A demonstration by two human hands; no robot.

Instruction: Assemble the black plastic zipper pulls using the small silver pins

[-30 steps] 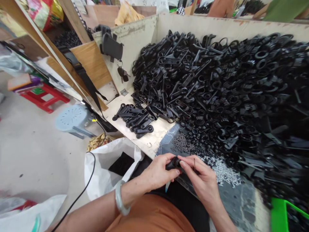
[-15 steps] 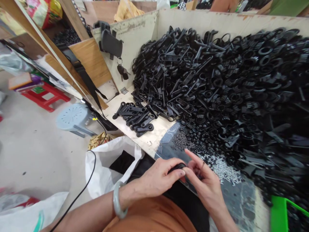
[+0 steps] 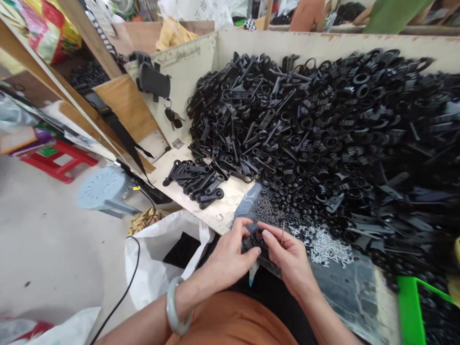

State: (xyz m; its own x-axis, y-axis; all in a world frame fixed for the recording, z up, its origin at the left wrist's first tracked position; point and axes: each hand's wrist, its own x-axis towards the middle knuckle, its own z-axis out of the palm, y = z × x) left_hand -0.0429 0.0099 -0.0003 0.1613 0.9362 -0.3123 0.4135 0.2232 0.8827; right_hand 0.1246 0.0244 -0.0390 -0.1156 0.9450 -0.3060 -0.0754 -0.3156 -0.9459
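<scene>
Swinging back in from where its index finger was pointing away half a second ago, the right hand (image 3: 291, 258) is now meeting the left hand (image 3: 228, 256) at the black part (image 3: 254, 237), which both are holding by the near edge of the worktop (image 3: 233, 199). Its thumb and index finger are pinching at the part's right end; whether a smaller piece is sitting between them too, I cannot tell. Left-hand fingers are easing from a tighter wrap: the index finger is arching over the part and the thumb is spreading below, still gripping it. A pale, blue-tipped thing (image 3: 253, 274) is showing again beneath the hands. For the work, this is suggesting that one hand is steadying while the other is handling detail, and that the part is not yet being finished with. Around them, silver pins (image 3: 323, 244) are lying toward the near edge, black arms (image 3: 197, 179) are resting by the left edge, and a black heap (image 3: 305, 124) is filling the far side, all keeping their arrangement.
</scene>
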